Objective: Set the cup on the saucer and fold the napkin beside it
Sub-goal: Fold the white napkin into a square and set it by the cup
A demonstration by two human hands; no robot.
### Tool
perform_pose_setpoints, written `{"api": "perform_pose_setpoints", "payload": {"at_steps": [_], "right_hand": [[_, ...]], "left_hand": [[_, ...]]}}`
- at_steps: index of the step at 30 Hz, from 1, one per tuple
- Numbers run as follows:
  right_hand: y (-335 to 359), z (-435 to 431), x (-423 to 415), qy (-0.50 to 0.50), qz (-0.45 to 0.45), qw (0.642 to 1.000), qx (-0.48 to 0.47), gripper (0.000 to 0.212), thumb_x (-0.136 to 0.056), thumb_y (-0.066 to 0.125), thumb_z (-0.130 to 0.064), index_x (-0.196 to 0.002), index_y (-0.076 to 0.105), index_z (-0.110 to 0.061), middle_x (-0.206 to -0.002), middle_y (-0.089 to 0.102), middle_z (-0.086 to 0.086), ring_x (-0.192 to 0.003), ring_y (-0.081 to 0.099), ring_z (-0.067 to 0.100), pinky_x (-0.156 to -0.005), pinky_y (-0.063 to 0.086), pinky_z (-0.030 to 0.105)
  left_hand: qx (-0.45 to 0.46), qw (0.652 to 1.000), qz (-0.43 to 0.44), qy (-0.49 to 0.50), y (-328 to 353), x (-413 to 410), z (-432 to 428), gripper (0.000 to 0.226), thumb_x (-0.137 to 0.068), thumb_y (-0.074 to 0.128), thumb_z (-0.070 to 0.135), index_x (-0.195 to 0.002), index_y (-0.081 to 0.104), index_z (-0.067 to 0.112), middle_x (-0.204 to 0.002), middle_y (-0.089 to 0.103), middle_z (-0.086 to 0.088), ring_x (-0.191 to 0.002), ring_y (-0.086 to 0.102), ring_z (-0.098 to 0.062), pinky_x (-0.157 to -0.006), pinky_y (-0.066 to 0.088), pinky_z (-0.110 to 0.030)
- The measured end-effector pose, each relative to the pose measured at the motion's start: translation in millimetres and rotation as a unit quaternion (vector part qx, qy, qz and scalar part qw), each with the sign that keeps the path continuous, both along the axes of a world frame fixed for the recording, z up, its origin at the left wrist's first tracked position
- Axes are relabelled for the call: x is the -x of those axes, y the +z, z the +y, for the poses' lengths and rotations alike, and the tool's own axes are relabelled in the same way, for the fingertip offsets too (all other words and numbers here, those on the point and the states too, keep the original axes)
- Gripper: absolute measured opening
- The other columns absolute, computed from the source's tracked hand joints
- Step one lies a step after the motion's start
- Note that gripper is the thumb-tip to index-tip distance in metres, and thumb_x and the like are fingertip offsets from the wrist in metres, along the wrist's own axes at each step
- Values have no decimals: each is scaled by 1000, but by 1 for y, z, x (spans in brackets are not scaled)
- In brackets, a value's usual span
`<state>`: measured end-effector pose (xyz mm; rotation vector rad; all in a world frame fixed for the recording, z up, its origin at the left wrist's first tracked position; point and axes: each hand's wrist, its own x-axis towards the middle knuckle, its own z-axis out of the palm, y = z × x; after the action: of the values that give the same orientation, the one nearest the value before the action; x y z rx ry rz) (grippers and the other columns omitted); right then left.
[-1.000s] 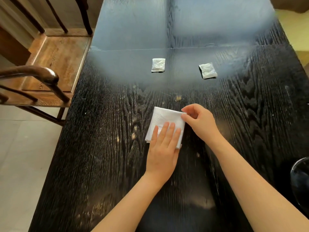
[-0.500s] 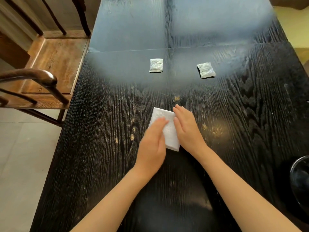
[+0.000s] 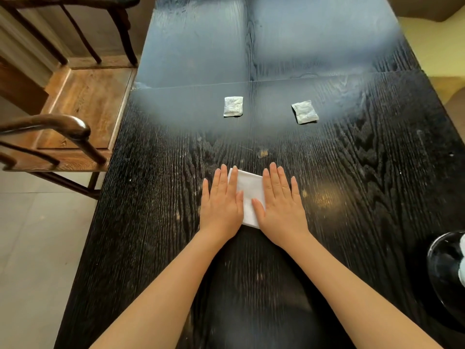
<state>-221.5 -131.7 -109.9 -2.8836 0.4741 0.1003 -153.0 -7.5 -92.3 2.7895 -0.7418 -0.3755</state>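
White and smooth, the napkin (image 3: pixel 250 197) lies folded into a narrow, slightly tilted rectangle at the centre of the frame, on the dark wood-grain table (image 3: pixel 151 222). The left hand (image 3: pixel 221 202) and the right hand (image 3: pixel 280 205) press flat on its two long sides and cover its edges. Their fingers are straight and each grip is released. Above it lie one small white packet (image 3: pixel 233 106) and a second packet (image 3: pixel 304 112), well apart. A glossy black vessel (image 3: pixel 445 273) shows at the lower right edge.
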Motion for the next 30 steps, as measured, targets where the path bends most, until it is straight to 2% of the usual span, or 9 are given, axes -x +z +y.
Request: {"api": "perform_pose_setpoints", "payload": {"at_steps": [3, 7, 12, 15, 18, 21, 23, 26, 30], "right_hand": [[-2, 1, 6, -14, -6, 1000, -14, 67, -92, 10, -49, -140, -21, -14, -152, -25, 4, -144, -17, 18, -116, -14, 38], [-2, 0, 4, -10, -11, 999, -32, 67, -95, 14, -48, -138, -23, -13, -151, -27, 6, -143, -20, 19, -116, -15, 37], [2, -3, 4, 3, -9, 998, -69, 69, -97, 20, -46, -143, -17, -10, -156, -19, 9, -144, -19, 20, -116, -14, 36], [10, -7, 6, 9, -16, 992, -123, 72, -97, 28, -41, -146, -13, -7, -157, -15, 10, -145, -15, 21, -117, -11, 35], [38, -14, 7, -93, -51, 907, -409, 69, -97, 38, -38, -149, -1, -15, -156, 16, 8, -142, 20, 25, -117, 20, 42], [74, -17, 10, -196, -135, 795, -559, 49, -92, 41, -50, -127, 48, -17, -113, 62, 4, -105, 61, 25, -85, 51, 38], [98, -17, 13, -223, -173, 774, -567, 54, -88, 41, -58, -101, 61, -9, -97, 68, 10, -89, 66, 26, -75, 54, 41], [131, -20, 21, -229, -257, 813, -470, 52, -90, 45, -51, -75, 55, -2, -71, 60, 9, -66, 55, 25, -57, 43, 35], [174, -29, 37, -207, -324, 844, -373, 44, -95, 45, -37, -68, 50, -3, -60, 48, 5, -57, 41, 16, -48, 29, 24]], "left_hand": [[33, 999, 14, 25, 4, 0, -3, 60, -99, 24, 30, -147, -7, 12, -159, -2, -7, -145, -5, -17, -118, -7, -38], [200, 971, 28, 129, 18, 3, -18, 64, -89, 51, 21, -144, 21, 9, -139, 42, -13, -129, 35, -27, -104, 30, -37], [224, 908, 288, 206, 45, -31, -24, 41, -87, 58, 37, -117, 54, 10, -116, 61, -12, -96, 59, -25, -80, 48, -39], [259, 902, 309, 156, 54, -23, -21, 27, -90, 54, 35, -105, 63, 15, -103, 67, -10, -92, 63, -27, -81, 52, -42], [364, 859, 325, 156, 66, -7, -17, 17, -89, 57, 34, -99, 63, 22, -95, 69, -4, -88, 66, -25, -72, 55, -38], [483, 762, 403, 150, 90, 2, -16, 16, -86, 61, 27, -98, 65, 16, -90, 71, -3, -81, 69, -18, -70, 58, -34], [533, 719, 425, 136, 106, 7, -20, 23, -83, 62, 27, -99, 65, 10, -89, 71, -5, -80, 68, -18, -72, 58, -34], [574, 666, 451, 152, 132, 15, -30, 30, -82, 60, 33, -98, 65, 8, -90, 72, -7, -80, 69, -20, -74, 59, -38], [600, 615, 477, 184, 162, 28, -42, 34, -88, 54, 35, -103, 62, 6, -96, 72, -10, -86, 70, -23, -75, 59, -44]]}}
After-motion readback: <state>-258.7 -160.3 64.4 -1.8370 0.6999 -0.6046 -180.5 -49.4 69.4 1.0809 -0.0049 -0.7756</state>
